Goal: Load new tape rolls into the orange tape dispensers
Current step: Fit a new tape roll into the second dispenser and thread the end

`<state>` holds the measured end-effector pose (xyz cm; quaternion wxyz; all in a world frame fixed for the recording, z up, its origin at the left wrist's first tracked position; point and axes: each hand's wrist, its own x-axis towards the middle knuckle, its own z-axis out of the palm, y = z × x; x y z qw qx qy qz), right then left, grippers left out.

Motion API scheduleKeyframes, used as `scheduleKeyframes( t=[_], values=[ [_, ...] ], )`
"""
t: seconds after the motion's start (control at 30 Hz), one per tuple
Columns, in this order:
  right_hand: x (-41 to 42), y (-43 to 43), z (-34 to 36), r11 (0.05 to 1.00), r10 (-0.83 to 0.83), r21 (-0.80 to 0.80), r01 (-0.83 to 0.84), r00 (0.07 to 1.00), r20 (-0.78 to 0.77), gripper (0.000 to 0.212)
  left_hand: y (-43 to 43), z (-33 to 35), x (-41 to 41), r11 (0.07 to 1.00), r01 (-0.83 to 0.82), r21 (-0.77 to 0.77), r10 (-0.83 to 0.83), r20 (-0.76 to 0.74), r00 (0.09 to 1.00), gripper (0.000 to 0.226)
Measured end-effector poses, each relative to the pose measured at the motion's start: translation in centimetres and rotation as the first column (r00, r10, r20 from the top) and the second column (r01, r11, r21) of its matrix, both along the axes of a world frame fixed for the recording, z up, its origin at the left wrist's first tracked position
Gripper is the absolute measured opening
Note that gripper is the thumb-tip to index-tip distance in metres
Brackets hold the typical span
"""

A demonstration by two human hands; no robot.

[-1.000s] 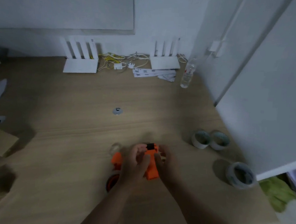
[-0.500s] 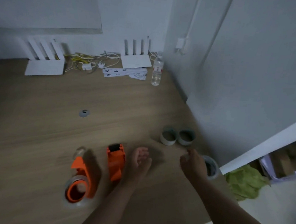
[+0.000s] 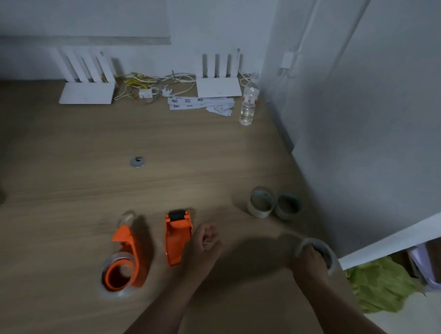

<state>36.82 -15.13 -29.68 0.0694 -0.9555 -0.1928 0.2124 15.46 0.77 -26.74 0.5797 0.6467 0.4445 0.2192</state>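
The room is dim, with grey-white walls meeting in a corner at the far right, and a wide wooden table (image 3: 56,181) fills most of the view. Against the far wall two white routers stand on it, the left router (image 3: 87,89) and the right router (image 3: 218,84), with a tangle of white and yellow cables (image 3: 152,85) between them. Paper strips (image 3: 192,103) with dark printed characters lie just in front of the right router; the characters are too small to read. A clear water bottle (image 3: 248,102) stands upright beside them, with a red and white label I cannot read. A round metal cable cover (image 3: 137,162) sits in the middle of the table.

Near the person, the empty orange dispenser (image 3: 176,238) lies free on the wood, nothing blocking it. To its left the loaded orange dispenser (image 3: 125,262) lies on its side with a clear tape roll on its wheel. The left hand (image 3: 205,242) rests just right of the empty dispenser, fingers loosely curled and holding nothing. The right hand (image 3: 312,262) reaches to the near tape roll (image 3: 323,252) at the right edge of the table, fingers closed over its rim and into its core. Two more tape rolls (image 3: 274,203) stand side by side, touching, further away near the wall. Beyond the table edge a green cloth (image 3: 380,285) lies on the floor.
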Motion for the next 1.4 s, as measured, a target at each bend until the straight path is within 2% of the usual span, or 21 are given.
scheduleKeyframes(
  t=[0.07, 0.13, 0.2, 0.3, 0.4, 0.47, 0.53, 0.6, 0.7, 0.73, 0.83, 0.93, 1.0, 1.07, 1.23, 1.4],
  values=[
    [0.1, 0.1, -0.4, 1.0, -0.015, 0.002, 0.015, 1.0, -0.003, 0.029, 0.1, -0.2, -0.4, 1.0, -0.028, 0.005, 0.028, -0.002, 1.0, 0.051],
    [-0.1, 0.0, -0.6, 0.999, -0.035, 0.023, 0.034, 0.999, 0.037, 0.03, 0.2, -0.1, -0.6, 0.999, -0.043, -0.005, 0.043, -0.002, 0.999, 0.037],
    [-0.5, 0.3, -0.6, 0.995, -0.058, 0.083, 0.052, 0.996, 0.068, 0.03, 0.4, 0.1, -1.0, 0.999, -0.049, -0.003, 0.049, -0.005, 0.999, 0.027],
    [-1.6, 1.5, -0.2, 0.983, -0.081, 0.173, 0.067, 0.994, 0.077, 0.038, 1.2, 0.4, -2.1, 0.997, -0.051, 0.05, 0.052, -0.018, 0.999, 0.026],
    [-3.2, 3.3, 0.3, 0.957, 0.015, 0.285, -0.049, 0.993, 0.12, 0.035, 2.5, 0.6, -4.0, 0.99, -0.046, 0.136, 0.055, -0.069, 0.996, 0.016],
    [-4.7, 4.5, 0.9, 0.923, 0.026, 0.378, -0.068, 0.993, 0.116, 0.037, 3.6, 0.7, -5.5, 0.98, -0.077, 0.182, 0.095, -0.09, 0.991, 0.009],
    [-6.4, 5.5, 1.6, 0.886, 0.033, 0.458, -0.076, 0.994, 0.102, 0.043, 4.5, 0.7, -6.7, 0.971, -0.149, 0.188, 0.166, -0.081, 0.983, 0.009],
    [-8.1, 6.6, 2.3, 0.845, 0.061, 0.526, -0.097, 0.994, 0.086, 0.037, 5.3, 0.5, -7.7, 0.971, -0.188, 0.145, 0.202, -0.087, 0.975, 0.013],
    [-10.5, 7.9, 3.0, 0.759, 0.107, 0.645, -0.088, 0.994, 0.01, 0.011, 5.9, 0.2, -8.7, 0.968, -0.233, 0.092, 0.244, -0.143, 0.959, 0.013],
    [-11.3, 8.2, 3.2, 0.732, 0.118, 0.678, -0.068, 0.993, -0.029, 0.008, 6.0, 0.2, -8.9, 0.966, -0.25, 0.063, 0.258, -0.177, 0.95, 0.014],
    [-13.2, 9.4, 3.8, 0.654, 0.149, 0.75, 0.095, 0.957, -0.251, 0.015, 5.9, 0.2, -9.1, 0.957, -0.279, -0.077, 0.249, -0.27, 0.93, 0.022],
    [-14.7, 10.3, 4.3, 0.605, 0.186, 0.741, 0.292, 0.853, -0.487, 0.02, 5.7, -0.2, -9.2, 0.948, -0.268, -0.171, 0.203, -0.323, 0.924, 0.034],
    [-15.2, 10.6, 4.2, 0.598, 0.196, 0.714, 0.364, 0.797, -0.57, 0.023, 5.6, -0.5, -9.1, 0.951, -0.243, -0.19, 0.171, -0.332, 0.928, 0.032],
    [-15.5, 10.9, 4.1, 0.591, 0.208, 0.709, 0.386, 0.776, -0.596, 0.023, 5.6, -0.2, -8.8, 0.958, -0.214, -0.193, 0.138, -0.346, 0.928, 0.018],
    [-16.3, 11.1, 3.4, 0.615, 0.249, 0.703, 0.358, 0.757, -0.604, 0.027, 5.7, -0.1, -8.6, 0.946, -0.177, -0.27, 0.097, -0.287, 0.953, 0.026],
    [-17.1, 11.1, 3.4, 0.631, 0.289, 0.705, 0.324, 0.745, -0.602, 0.029, 6.1, 0.7, -8.5, 0.934, -0.21, -0.289, 0.148, -0.224, 0.963, 0.026]
  ],
)
